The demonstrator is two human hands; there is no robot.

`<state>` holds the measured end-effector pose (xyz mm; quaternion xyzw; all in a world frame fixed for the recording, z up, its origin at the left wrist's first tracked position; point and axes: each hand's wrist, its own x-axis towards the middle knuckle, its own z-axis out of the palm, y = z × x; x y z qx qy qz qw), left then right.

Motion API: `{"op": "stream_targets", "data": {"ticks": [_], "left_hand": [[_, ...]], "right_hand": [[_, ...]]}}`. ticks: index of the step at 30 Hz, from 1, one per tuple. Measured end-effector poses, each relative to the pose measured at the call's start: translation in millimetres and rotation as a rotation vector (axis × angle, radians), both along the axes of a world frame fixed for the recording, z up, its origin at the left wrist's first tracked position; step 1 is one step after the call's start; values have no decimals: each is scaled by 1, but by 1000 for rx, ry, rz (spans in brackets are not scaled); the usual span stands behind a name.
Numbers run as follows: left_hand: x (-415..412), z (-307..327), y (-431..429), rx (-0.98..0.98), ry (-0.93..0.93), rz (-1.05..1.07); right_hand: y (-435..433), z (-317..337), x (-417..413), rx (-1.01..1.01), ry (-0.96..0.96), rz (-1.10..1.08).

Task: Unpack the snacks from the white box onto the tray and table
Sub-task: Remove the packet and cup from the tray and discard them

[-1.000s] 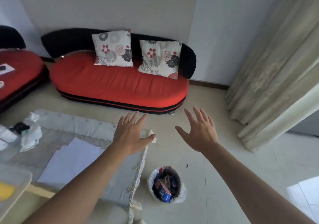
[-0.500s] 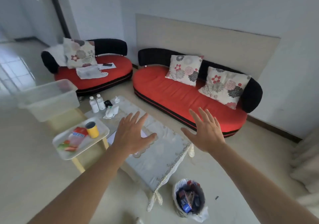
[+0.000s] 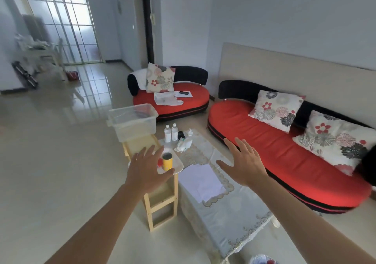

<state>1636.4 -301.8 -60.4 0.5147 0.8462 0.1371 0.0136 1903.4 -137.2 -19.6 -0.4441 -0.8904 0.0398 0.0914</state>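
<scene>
A translucent white box (image 3: 133,121) stands at the far end of a narrow wooden bench (image 3: 160,198). Nearer on that bench lies a white tray (image 3: 179,165) holding an upright yellow can (image 3: 167,162) and a red packet, mostly hidden behind my left hand (image 3: 145,170). That hand is held out, fingers spread, empty, in front of the tray. My right hand (image 3: 243,163) is also spread and empty, above the cloth-covered low table (image 3: 227,208).
Two small bottles (image 3: 171,132), tissues and a dark object sit at the table's far end; white paper (image 3: 200,180) lies mid-table. Two red sofas (image 3: 270,147) with floral cushions stand right and behind. A bin bag shows at the bottom edge. Open tiled floor spreads left.
The view has swung left from the sofa and curtain to the bench, box and hallway. Both hands stay raised, spread and empty.
</scene>
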Motion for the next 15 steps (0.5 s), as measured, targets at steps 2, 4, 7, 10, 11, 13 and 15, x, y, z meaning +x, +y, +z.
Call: {"op": "stream_targets", "data": {"ticks": [2, 4, 7, 10, 11, 13, 15], "left_hand": [[-30, -3, 1, -9, 11, 12], [-59, -5, 5, -15, -1, 24], [-103, -5, 17, -14, -12, 36], [-147, -11, 31, -42, -14, 13], [-160, -15, 36, -52, -11, -3], [-182, -21, 45, -73, -14, -30], [-200, -29, 53, -104, -20, -52]], "right_hand": [[5, -3, -30, -3, -1, 4], [8, -9, -60, -20, -8, 11], [14, -16, -104, -34, -17, 12], [22, -24, -141, -56, 3, -11], [24, -28, -151, -70, 5, -22], [29, -36, -171, -96, -1, -42], [33, -46, -190, -128, -11, -60]]}}
